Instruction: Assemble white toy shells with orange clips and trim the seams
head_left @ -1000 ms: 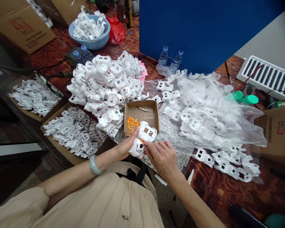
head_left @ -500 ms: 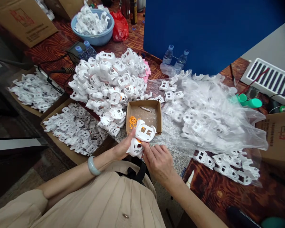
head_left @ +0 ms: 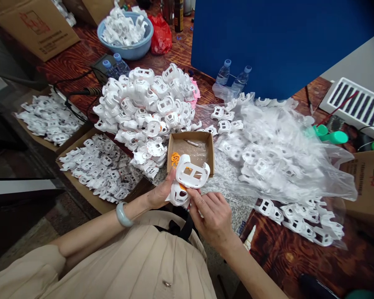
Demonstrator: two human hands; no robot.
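Note:
A white plastic shell (head_left: 191,179) with two square openings and an orange piece at its joint is between my hands, above the near edge of a small cardboard tray (head_left: 210,155). My left hand (head_left: 162,193) grips its left side, thumb up along the edge. The fingers of my right hand (head_left: 212,214) are bent, and the index fingertip presses the shell's lower part near the orange piece. Whether that hand also pinches something small is hidden. Inside the tray lie small orange clips (head_left: 175,158) and a thin pen-like tool (head_left: 193,143).
White shells are heaped in a large pile (head_left: 143,104) at left, under clear plastic film (head_left: 277,137) at right, and in an open carton (head_left: 96,170). A blue basin (head_left: 134,52), water bottles (head_left: 223,72) and a blue panel (head_left: 268,41) stand farther back.
The white shell has tilted, its upper part now turned wider toward the right. My right hand has shifted slightly right and its fingers have moved at the shell. The whole view has shifted a little.

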